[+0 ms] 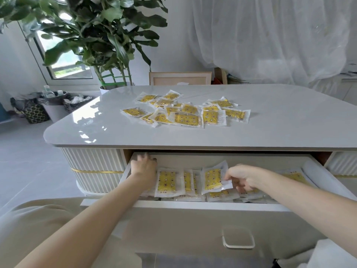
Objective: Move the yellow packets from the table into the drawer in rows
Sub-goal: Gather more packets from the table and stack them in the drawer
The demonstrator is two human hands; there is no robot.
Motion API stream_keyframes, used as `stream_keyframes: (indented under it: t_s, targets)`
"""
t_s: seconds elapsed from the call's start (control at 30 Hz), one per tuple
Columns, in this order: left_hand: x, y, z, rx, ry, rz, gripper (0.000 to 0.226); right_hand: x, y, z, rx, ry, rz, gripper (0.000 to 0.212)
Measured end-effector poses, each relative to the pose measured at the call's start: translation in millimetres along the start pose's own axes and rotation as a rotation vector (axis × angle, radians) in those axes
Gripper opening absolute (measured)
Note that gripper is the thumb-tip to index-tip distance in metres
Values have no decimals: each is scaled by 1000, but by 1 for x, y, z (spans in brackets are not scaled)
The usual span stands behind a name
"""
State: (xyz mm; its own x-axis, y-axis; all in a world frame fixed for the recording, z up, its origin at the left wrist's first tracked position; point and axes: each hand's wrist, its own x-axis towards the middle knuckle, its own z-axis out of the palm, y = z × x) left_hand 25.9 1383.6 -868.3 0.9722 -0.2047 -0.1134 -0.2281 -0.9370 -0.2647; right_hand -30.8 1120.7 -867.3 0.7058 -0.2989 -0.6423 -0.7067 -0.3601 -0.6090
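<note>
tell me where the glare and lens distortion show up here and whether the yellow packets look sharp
Head view: window light leaves bright leaf-shaped glare on the glossy tabletop; the wide-angle lens leans the window and bows the table's front edge; the yellow packets on the table and the packet pinched by the right hand look fairly sharp; the sheer curtain is washed out.

Head-height, downward (close) over drawer (193,206)

Bright daylight from window (63,60); glare on table (87,120); wide-angle edge distortion.
</note>
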Motion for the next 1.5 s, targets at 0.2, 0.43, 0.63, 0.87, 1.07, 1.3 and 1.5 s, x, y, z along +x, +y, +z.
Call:
stream_keyframes:
  t_s: [0.2,0.43,0.63,0.87,1.07,1.3,1.5]
  targets:
    - [1,10,8,-122,-314,343,73,4,3,2,-145,51,-73,9]
    - [4,14,8,-62,-324,377,71,-3,10,2,-1105,466,-419,24]
    - [-1,26,-5,-89,-272,413,84,-3,-2,1,-1030,0,-638,80]
    - [7,24,4,-64,-307,483,92,5,7,10,-1388,12,-697,92]
    - [18,24,9,-60,-340,476,96,17,3,17,-1364,49,-687,95]
    - [17,26,10,-45,-331,466,96,20,-1,23,-1673,178,-746,81]
    - [14,25,12,-58,-340,448,95,22,2,22,-1613,134,-722,72]
